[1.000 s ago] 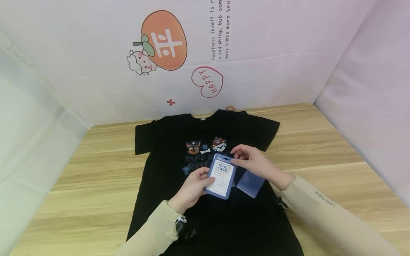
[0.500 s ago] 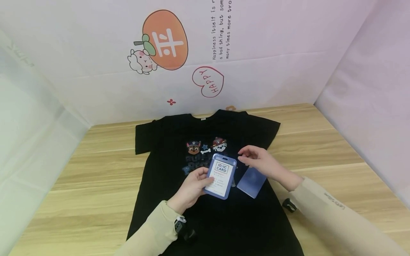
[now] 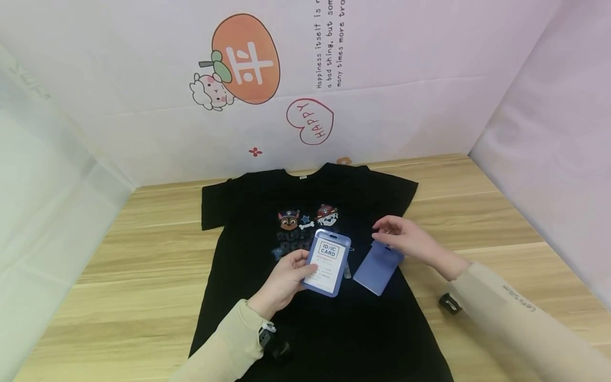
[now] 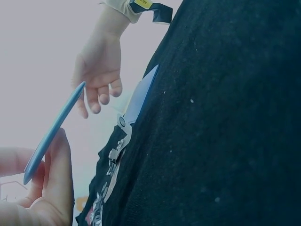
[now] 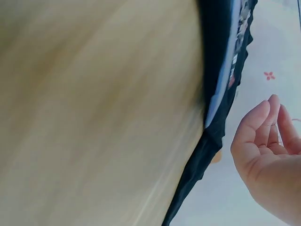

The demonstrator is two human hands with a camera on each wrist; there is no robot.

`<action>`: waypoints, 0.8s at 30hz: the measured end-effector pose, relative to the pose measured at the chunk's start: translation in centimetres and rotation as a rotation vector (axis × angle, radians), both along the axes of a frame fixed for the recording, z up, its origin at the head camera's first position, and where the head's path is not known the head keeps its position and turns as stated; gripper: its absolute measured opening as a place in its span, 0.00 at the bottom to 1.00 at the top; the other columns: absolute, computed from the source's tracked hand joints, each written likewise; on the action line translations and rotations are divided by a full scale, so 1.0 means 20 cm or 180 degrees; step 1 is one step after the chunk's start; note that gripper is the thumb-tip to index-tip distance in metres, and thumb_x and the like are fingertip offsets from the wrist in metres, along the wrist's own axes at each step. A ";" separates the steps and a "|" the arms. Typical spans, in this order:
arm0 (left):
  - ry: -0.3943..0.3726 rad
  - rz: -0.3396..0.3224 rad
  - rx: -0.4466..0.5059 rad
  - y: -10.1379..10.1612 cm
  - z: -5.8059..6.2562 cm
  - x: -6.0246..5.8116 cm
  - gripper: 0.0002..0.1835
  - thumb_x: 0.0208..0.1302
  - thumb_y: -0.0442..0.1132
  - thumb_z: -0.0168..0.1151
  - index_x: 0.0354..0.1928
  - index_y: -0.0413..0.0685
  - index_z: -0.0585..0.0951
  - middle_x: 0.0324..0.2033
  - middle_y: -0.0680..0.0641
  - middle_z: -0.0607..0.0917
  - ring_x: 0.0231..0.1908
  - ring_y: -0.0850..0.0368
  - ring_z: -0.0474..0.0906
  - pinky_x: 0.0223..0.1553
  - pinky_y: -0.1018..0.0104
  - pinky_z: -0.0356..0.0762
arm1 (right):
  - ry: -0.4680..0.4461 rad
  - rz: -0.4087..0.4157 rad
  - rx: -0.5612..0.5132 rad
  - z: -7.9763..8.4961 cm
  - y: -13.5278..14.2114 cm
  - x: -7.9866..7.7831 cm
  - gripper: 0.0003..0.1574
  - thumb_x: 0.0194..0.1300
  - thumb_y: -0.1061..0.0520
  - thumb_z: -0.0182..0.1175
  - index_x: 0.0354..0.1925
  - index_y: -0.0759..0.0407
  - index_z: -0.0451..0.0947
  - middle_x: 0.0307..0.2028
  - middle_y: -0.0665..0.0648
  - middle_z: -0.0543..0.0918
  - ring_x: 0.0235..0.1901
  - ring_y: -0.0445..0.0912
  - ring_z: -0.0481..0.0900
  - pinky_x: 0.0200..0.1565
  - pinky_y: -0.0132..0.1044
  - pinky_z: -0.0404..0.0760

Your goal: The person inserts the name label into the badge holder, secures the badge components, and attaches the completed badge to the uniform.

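Note:
Between thumb and fingers my left hand (image 3: 285, 278) holds a blue badge holder (image 3: 327, 263) by its left edge. A white card printed "ID/IC CARD" shows in its window. The left wrist view catches the badge holder (image 4: 52, 134) edge-on, raised off the shirt. My right hand (image 3: 408, 239) hovers over the top end of a second blue badge piece (image 3: 378, 269), its fingers loosely bent and holding nothing. That piece lies on the black T-shirt (image 3: 305, 329). A clear strap clip with a metal snap (image 4: 123, 123) lies beside it.
The T-shirt is spread on a wood-grain table (image 3: 129, 265), with cartoon dog prints (image 3: 288, 220) on its chest. A white printed cloth (image 3: 391, 79) stands behind the table. Pale cloth walls rise at both sides.
My right hand has let go of the held badge holder's top and moved right, over the lying blue piece, uncovering the clip. My left hand has barely moved.

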State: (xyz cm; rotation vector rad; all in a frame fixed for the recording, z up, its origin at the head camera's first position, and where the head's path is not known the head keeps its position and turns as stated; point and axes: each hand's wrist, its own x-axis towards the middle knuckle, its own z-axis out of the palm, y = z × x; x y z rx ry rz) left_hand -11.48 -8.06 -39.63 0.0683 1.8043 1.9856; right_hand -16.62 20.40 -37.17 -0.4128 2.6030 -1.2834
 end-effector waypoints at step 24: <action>-0.0021 -0.0017 -0.0028 0.00 -0.02 0.00 0.15 0.70 0.30 0.48 0.55 0.30 0.67 0.47 0.36 0.81 0.38 0.59 0.81 0.43 0.60 0.81 | -0.0070 0.0263 0.0307 -0.06 0.17 -0.06 0.24 0.63 0.56 0.60 0.53 0.69 0.70 0.41 0.61 0.80 0.40 0.49 0.77 0.39 0.36 0.76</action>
